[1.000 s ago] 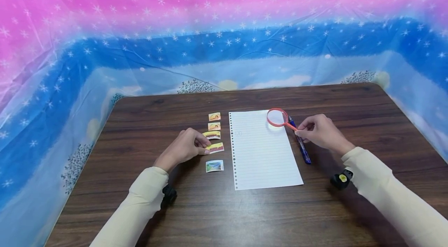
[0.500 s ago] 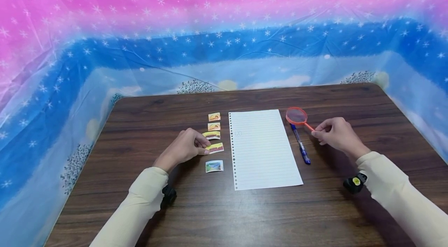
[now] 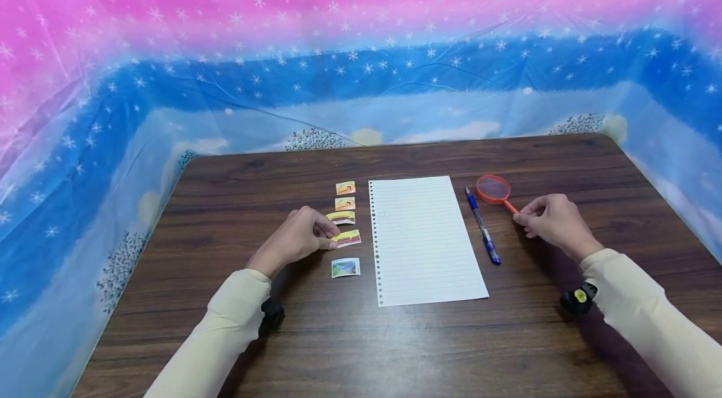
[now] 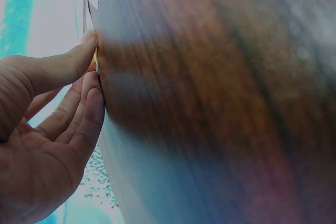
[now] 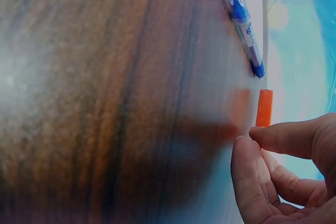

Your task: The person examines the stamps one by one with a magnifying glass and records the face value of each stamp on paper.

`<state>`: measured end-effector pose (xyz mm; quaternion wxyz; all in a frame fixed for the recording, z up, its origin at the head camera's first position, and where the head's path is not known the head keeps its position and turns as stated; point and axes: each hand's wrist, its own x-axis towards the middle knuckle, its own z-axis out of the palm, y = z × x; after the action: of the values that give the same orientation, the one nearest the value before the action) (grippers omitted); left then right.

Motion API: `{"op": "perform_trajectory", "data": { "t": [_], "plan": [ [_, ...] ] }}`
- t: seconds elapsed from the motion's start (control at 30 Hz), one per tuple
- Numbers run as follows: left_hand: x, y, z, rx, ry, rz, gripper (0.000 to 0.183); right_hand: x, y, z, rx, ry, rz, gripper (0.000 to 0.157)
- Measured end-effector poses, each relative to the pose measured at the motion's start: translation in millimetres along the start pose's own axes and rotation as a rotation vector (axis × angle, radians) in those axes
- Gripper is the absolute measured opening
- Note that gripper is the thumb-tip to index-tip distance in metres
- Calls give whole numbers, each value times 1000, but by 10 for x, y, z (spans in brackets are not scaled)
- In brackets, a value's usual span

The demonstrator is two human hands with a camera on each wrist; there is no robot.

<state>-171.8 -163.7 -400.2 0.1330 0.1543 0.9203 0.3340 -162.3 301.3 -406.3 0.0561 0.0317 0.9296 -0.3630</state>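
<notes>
- Right hand [image 3: 551, 225] pinches the magnifier [image 3: 493, 188] beside the pen [image 3: 482, 225]; a level grip seems best.
- Left hand [image 3: 300, 234], thumb and fingertips apart, touches the nearer yellow card [image 3: 348, 239]; light pressure should avoid creasing.
- Pen lies between magnifier and paper [image 3: 425, 247]; a low leftward sweep could nudge it.

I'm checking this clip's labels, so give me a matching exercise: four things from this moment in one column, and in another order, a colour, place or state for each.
Things:
1. magnifying glass
2. pen
3. lined sheet
4. lowest stamp in the head view

Descriptions:
A. white, with holes along one edge
B. orange-red, its handle pinched by the right hand
C. shows a blue and green picture
D. blue and clear, lying on the table

Right pairs: 1-B, 2-D, 3-A, 4-C
</notes>
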Motion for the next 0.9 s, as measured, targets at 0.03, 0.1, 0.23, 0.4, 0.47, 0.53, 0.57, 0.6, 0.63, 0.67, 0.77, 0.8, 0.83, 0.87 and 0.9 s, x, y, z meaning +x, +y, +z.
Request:
{"op": "perform_trajectory", "data": {
  "t": [0.03, 0.1, 0.23, 0.4, 0.47, 0.53, 0.57, 0.6, 0.63, 0.67, 0.77, 0.8, 0.83, 0.87, 0.9],
  "plan": [
    [0, 0, 2, 1, 0, 0, 10, -2, 9, 2, -1, 1, 1, 23],
    [-1, 1, 5, 3, 0, 0, 10, -5, 22, 5, -2, 7, 1, 22],
    [-1, 3, 7, 5, 1, -2, 10, -2, 49, 11, -7, 10, 0, 22],
    [-2, 2, 6, 5, 1, 3, 10, 7, 76, 20, -14, 13, -1, 22],
    [-4, 3, 6, 5, 2, 5, 10, 11, 83, 25, -15, 16, 1, 22],
    [-6, 5, 6, 4, 1, 5, 10, 14, 87, 30, -14, 20, 5, 22],
    [-7, 6, 6, 5, 0, 6, 10, 13, 86, 32, -12, 22, 6, 22],
    [-7, 7, 4, 5, 0, 6, 10, 13, 84, 34, -11, 24, 6, 22],
    [-8, 9, 3, 4, 0, 6, 10, 12, 80, 37, -8, 24, 6, 23],
    [-9, 12, 2, 4, 0, 6, 10, 12, 77, 40, -6, 25, 7, 23],
    [-10, 16, -1, 4, -2, 7, 10, 10, 63, 47, -3, 23, 9, 23],
    [-11, 17, -2, 4, -2, 6, 10, 11, 59, 49, -2, 23, 10, 23],
    [-12, 18, -2, 4, -3, 4, 10, 9, 54, 49, -2, 21, 10, 23],
    [-13, 17, -3, 4, -4, 3, 10, 8, 50, 50, -3, 21, 12, 23],
    [-14, 16, -3, 5, -5, 2, 10, 4, 45, 50, -4, 21, 12, 23]
  ]
}}
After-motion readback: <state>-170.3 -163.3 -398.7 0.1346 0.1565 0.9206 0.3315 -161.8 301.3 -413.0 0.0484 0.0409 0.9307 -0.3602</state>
